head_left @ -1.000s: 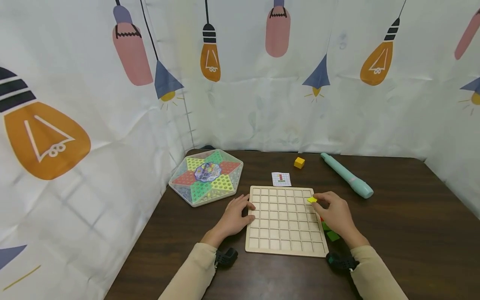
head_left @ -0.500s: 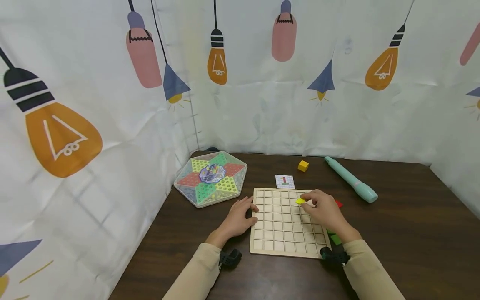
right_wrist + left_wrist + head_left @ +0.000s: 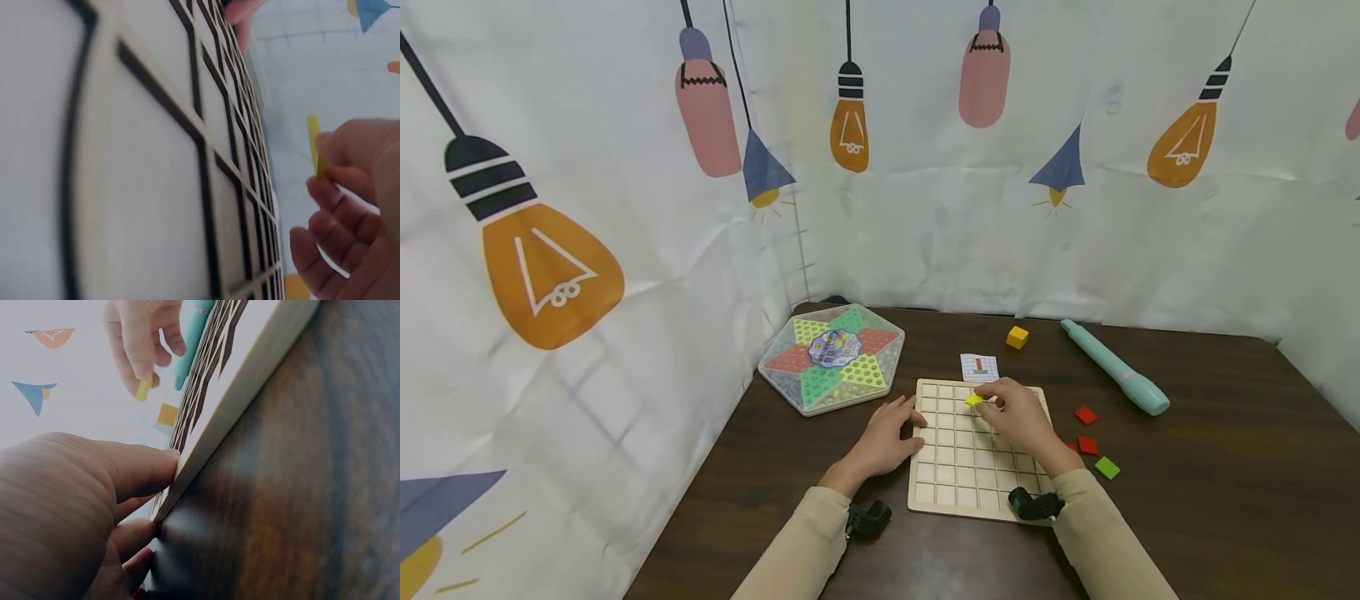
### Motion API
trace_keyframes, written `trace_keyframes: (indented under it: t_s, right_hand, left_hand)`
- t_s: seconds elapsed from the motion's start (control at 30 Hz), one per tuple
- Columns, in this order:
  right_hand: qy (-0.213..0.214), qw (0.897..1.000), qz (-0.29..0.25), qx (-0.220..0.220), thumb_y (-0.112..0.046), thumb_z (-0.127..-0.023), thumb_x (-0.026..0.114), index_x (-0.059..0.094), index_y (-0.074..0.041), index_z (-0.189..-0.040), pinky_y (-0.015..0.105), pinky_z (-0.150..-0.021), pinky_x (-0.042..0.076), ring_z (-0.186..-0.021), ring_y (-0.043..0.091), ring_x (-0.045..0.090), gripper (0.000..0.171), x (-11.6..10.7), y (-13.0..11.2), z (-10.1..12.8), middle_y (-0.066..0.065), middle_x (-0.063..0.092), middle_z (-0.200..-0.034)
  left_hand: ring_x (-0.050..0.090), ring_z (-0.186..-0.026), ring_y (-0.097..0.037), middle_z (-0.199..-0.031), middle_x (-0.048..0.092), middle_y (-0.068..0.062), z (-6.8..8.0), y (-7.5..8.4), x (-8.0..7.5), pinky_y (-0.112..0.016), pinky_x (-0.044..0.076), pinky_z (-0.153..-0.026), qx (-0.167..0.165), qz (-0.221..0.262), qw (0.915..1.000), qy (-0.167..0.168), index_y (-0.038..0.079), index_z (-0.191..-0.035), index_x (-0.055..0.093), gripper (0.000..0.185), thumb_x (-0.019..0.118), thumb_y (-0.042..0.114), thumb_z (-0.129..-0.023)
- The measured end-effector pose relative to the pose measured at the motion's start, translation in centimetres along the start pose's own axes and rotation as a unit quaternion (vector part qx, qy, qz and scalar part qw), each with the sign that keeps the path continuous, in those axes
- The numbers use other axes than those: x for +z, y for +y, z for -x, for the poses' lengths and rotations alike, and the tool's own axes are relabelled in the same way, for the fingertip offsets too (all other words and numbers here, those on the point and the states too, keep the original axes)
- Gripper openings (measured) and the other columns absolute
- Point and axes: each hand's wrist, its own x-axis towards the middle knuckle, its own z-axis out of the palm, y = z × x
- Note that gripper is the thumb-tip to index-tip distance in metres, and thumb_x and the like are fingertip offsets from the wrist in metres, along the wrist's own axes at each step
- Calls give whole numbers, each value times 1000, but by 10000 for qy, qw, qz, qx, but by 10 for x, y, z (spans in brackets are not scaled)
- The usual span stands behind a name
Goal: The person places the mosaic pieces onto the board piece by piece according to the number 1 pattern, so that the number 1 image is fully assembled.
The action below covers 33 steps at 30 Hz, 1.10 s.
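Dark brown table (image 3: 1210, 500), walled by white curtain (image 3: 587, 167) printed with bulbs and lamps, no legible lettering anywhere. Hexagonal Chinese-checkers box (image 3: 832, 367) at far left, clear-lidded, star in red, green and yellow. Wooden grid board (image 3: 977, 467) near the front edge, cells bare. Teal flute-like tube (image 3: 1116, 379) lying slantwise at far right. Left hand (image 3: 886, 440) resting against the board's left edge, fingers loosely curved, thumb pressed to the rim. Right hand (image 3: 1018, 417) over the board's far rows, pinching a yellow tile (image 3: 973, 400) between thumb and forefinger, tile just above the grid. Pattern card (image 3: 980, 367) beyond the board, coloured squares only, print too small to read. Yellow cube (image 3: 1017, 337) behind it. Two red tiles (image 3: 1086, 415) and a green tile (image 3: 1107, 467) right of the board.
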Motion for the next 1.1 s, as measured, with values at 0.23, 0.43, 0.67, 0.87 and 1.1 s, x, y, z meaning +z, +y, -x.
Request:
trace_keyframes:
  t_s: [0.23,0.43,0.67,0.87,1.1]
  right_hand:
    - [92,9997,-162,160,-17,-90,70,73,-8,-116,30,-64,46,-79,17,54,27,12,4,-3,3,65,-103]
    - [199,9989,-239,362,-17,-90,72,72,-9,-117,28,-63,47,-78,16,56,29,17,13,-2,4,66,-104]
    - [253,9996,44,124,-15,-88,73,74,-8,-114,28,-61,43,-73,14,52,27,20,14,-1,5,67,-108]
    - [157,9992,348,132,-16,-87,74,73,-10,-115,28,-60,41,-71,13,50,29,24,10,0,4,66,-109]
    - [110,9989,429,150,-17,-87,74,74,-12,-111,29,-61,41,-72,14,49,25,27,7,-3,2,63,-103]
  left_hand:
    - [21,-147,-34,-156,31,-17,1,0,-1,-53,11,-119,-5,7,10000,-2,11,-110,65,16,63,13,-94]
    - [21,-147,-35,-156,32,-17,1,0,2,-53,11,-119,-25,-42,10000,-64,12,-110,65,16,63,14,-94]
    - [21,-147,-33,-156,32,-14,-3,2,4,-52,12,-120,-75,-75,9999,-4,15,-109,66,15,64,16,-94]
    - [22,-147,-33,-156,33,-15,-3,2,5,-52,13,-119,-87,-85,9999,31,16,-107,66,14,64,16,-93]
    - [21,-147,-34,-156,32,-17,0,1,3,-53,11,-119,-9,-46,10000,54,14,-108,65,14,63,15,-94]
